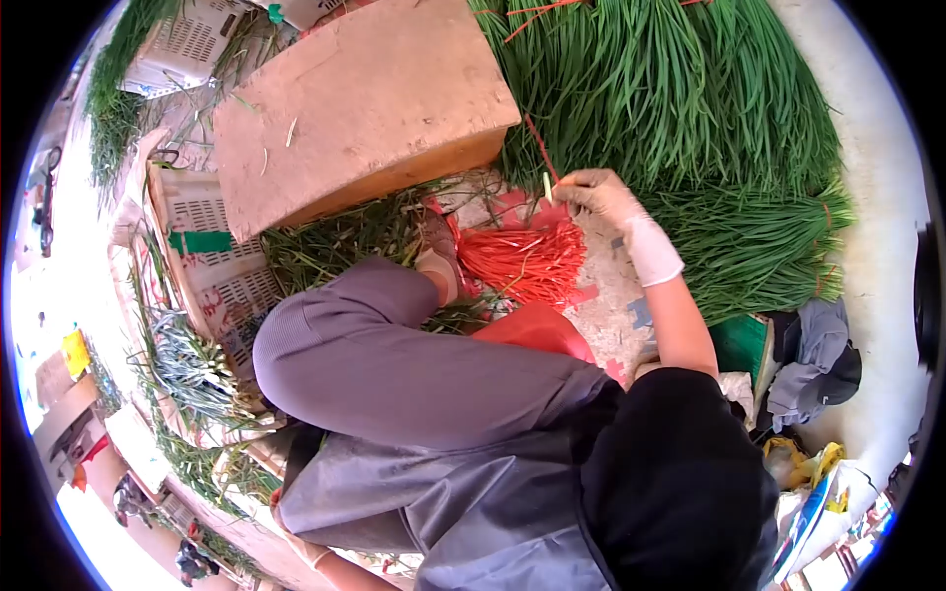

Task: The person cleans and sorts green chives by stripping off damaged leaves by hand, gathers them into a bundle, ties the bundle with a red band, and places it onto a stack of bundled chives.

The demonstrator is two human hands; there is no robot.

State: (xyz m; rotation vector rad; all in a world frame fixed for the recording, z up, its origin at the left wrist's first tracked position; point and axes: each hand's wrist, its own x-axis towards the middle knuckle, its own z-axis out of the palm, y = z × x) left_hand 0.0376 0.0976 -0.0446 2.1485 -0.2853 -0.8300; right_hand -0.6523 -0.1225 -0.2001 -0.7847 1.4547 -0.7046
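Observation:
My right hand (596,197), in a thin pale glove, pinches the end of a thin red strand (540,148) above the floor. A short pale stem (548,187) stands by its fingertips. Just below lies a heap of red strands (527,261). Long green stalks (650,89) lie in a thick pile beyond the hand, with red ties round some. My left hand (296,537), also gloved, is low at the left beside the grey apron; its fingers are mostly hidden, and what they touch cannot be made out.
A worn wooden block (365,108) stands at the top centre. Left of my legs is a white crate (212,256) with loose greens around it. More tied green bundles (749,246) lie at the right, near grey cloth (813,364) and a white wall (887,177).

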